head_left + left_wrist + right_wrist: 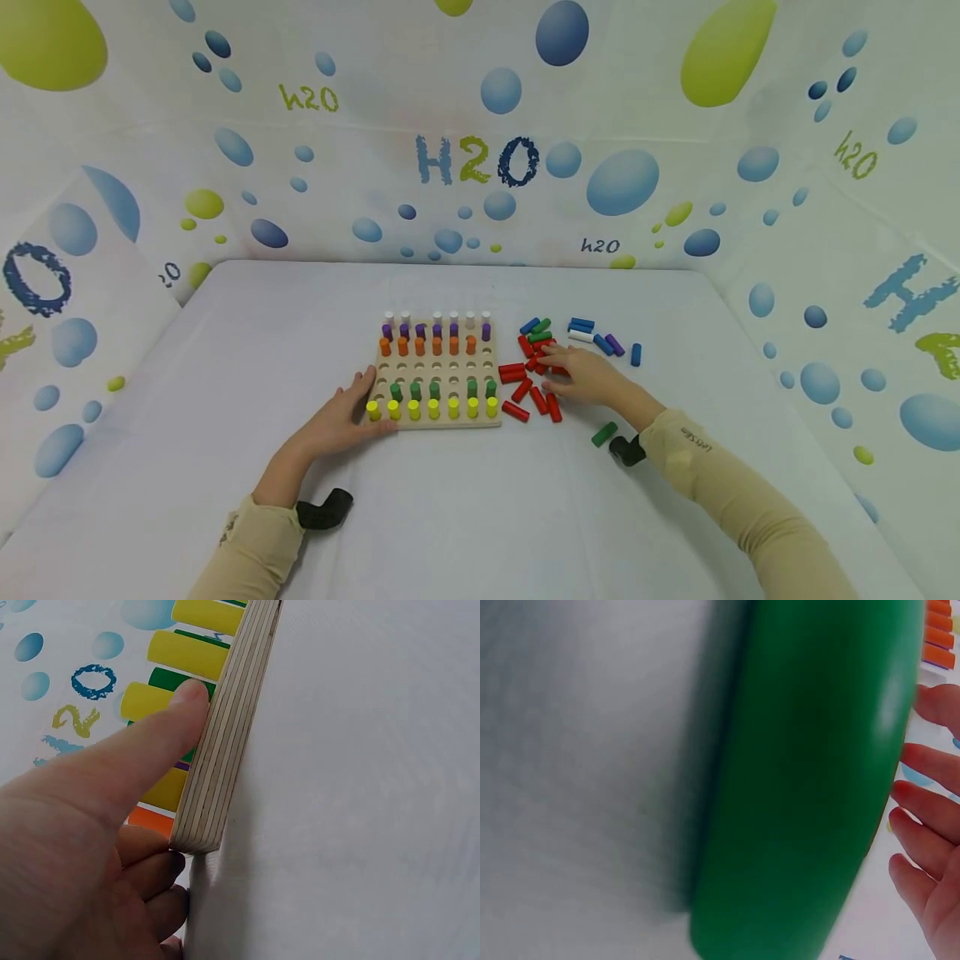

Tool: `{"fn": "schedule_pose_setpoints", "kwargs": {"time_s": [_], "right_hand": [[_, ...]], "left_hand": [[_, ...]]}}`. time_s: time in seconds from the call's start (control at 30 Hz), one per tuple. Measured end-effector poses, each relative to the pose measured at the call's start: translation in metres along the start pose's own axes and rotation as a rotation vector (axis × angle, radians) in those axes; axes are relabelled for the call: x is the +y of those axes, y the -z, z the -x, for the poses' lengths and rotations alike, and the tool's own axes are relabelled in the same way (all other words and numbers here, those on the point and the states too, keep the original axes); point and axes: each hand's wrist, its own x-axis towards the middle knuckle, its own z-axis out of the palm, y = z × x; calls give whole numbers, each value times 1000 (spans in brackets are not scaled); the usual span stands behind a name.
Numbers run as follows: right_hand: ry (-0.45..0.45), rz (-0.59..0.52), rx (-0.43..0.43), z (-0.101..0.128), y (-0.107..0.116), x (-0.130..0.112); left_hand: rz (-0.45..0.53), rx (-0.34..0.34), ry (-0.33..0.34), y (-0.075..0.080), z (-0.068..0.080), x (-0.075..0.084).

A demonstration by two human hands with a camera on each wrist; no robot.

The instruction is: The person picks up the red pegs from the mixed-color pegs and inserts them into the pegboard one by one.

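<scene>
A wooden pegboard [471, 375] holds rows of white, purple, orange, green and yellow pegs, with bare holes between the orange and green rows. My left hand [337, 422] grips its front left corner, thumb at the front edge and fingers along the left side. In the left wrist view the thumb [127, 754] lies against the board's layered edge [225, 735]. My right hand [585, 375] is over the loose red pegs [539, 400] right of the board, fingertips among them. In the right wrist view its fingers [930, 806] are spread and loosely bent, partly behind a green peg [810, 780].
Behind the red pegs lie loose green pegs [540, 337], blue pegs [582, 323], a white peg [581, 337] and a purple peg [615, 344]. One blue peg [636, 354] lies farther right. A single green peg [604, 433] lies near the right wrist's black camera [627, 451].
</scene>
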Motion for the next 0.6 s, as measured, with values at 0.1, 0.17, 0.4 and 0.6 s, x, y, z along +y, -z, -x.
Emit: {"fn": "schedule_pose_setpoints", "kwargs": {"time_s": [0.1,0.17,0.4,0.6], "right_hand": [[21,2,22,1,-1,0],[40,15,38,1,-1,1],[72,47,61,1,-2,1],[67,80,45,2,-3,0]], "left_hand": [[2,1,1,0,-1,0],[1,1,6,0,-1,-1],[4,3,13,0,-2,-1],[6,4,17,-2,-2,0]]}}
